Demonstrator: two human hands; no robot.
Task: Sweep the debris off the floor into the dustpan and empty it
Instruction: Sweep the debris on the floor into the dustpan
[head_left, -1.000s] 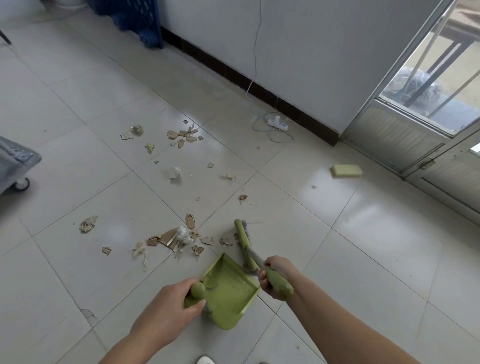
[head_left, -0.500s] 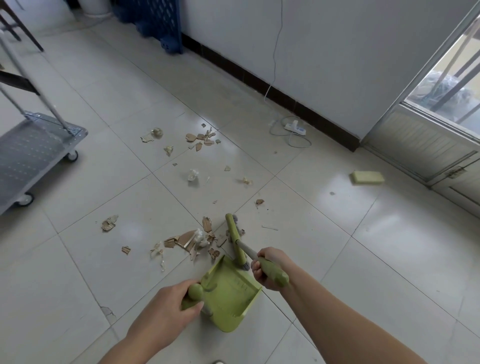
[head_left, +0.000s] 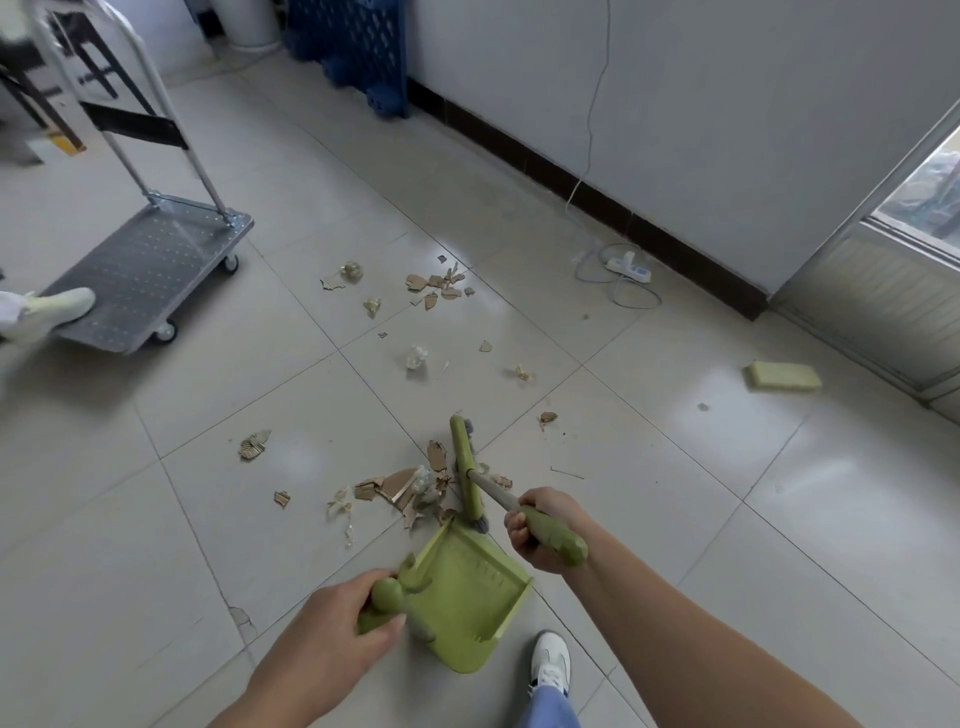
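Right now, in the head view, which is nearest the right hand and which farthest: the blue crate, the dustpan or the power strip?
1. Dustpan, just left of the right hand.
2. Power strip, ahead by the wall.
3. Blue crate, far back-left against the wall.

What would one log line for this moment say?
left hand grips dustpan | right hand grips brush | cardboard scraps piled at dustpan lip
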